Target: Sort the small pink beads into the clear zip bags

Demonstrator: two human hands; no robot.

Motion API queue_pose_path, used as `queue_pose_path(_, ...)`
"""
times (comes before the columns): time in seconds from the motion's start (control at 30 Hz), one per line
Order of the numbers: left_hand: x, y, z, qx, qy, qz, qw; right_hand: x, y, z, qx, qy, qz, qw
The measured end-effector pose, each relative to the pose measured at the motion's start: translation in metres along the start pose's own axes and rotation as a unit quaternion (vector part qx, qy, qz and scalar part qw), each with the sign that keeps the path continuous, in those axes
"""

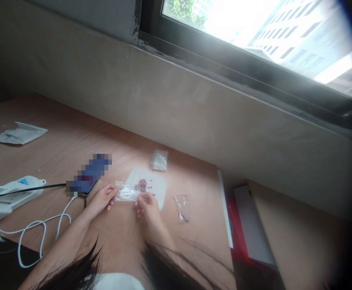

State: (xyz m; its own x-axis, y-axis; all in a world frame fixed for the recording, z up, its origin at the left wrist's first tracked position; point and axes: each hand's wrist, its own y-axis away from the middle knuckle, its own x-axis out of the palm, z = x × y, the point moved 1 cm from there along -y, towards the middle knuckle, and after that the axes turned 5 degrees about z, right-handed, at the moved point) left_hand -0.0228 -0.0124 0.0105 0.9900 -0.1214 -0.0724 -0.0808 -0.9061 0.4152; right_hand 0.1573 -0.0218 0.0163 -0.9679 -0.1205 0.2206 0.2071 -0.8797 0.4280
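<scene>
A clear plastic bag is stretched between my two hands, over the near left part of a white sheet. My left hand is closed on the bag's left end. At its right end, my right hand pinches the bag near the lower edge. Small dark red beads lie in a cluster just beyond my right fingers, with a few loose ones to the right. Whether some of the beads are inside the bag I cannot tell.
Another clear bag lies behind the sheet, and a small bag to its right. On the left are a phone with cables, a white power strip and a white packet. The table's right edge borders a gap with red material.
</scene>
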Motion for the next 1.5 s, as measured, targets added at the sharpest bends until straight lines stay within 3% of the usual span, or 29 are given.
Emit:
queue_pose_path(0.17,0.001,0.003,-0.011,-0.001,0.002,0.031,1.000,-0.004,-0.010,-0.007,-0.005,-0.002,-0.004,1.000)
queue_pose_path(0.4,0.004,0.006,-0.026,0.004,0.012,0.023,1.000,-0.011,-0.017,-0.012,0.010,-0.033,0.023,0.999)
queue_pose_path(0.5,0.007,0.007,-0.026,-0.020,0.023,0.043,0.999,-0.013,-0.019,-0.015,0.013,-0.039,0.023,0.999)
queue_pose_path(0.6,0.008,0.007,-0.026,-0.040,-0.004,0.053,0.998,-0.015,-0.021,-0.017,0.018,-0.046,0.027,0.998)
queue_pose_path(0.8,0.011,0.004,-0.040,-0.015,-0.049,0.040,0.998,-0.014,-0.018,-0.011,0.018,-0.061,0.051,0.997)
queue_pose_path(0.97,0.013,0.004,-0.053,0.015,-0.057,0.085,0.995,-0.013,-0.012,-0.005,0.020,-0.080,0.054,0.995)
queue_pose_path(1.1,0.001,0.006,-0.051,0.004,-0.069,0.137,0.988,-0.016,-0.006,0.003,-0.007,-0.079,0.018,0.997)
queue_pose_path(1.2,-0.011,0.007,-0.050,0.008,-0.070,0.093,0.993,-0.020,0.001,0.017,-0.054,-0.046,-0.009,0.997)
queue_pose_path(1.3,-0.010,0.009,-0.056,0.062,-0.088,0.046,0.993,-0.021,0.009,0.035,-0.108,0.038,-0.027,0.993)
queue_pose_path(1.5,0.026,0.016,-0.077,0.110,-0.110,0.186,0.970,-0.014,0.021,0.052,-0.177,0.209,-0.074,0.959)
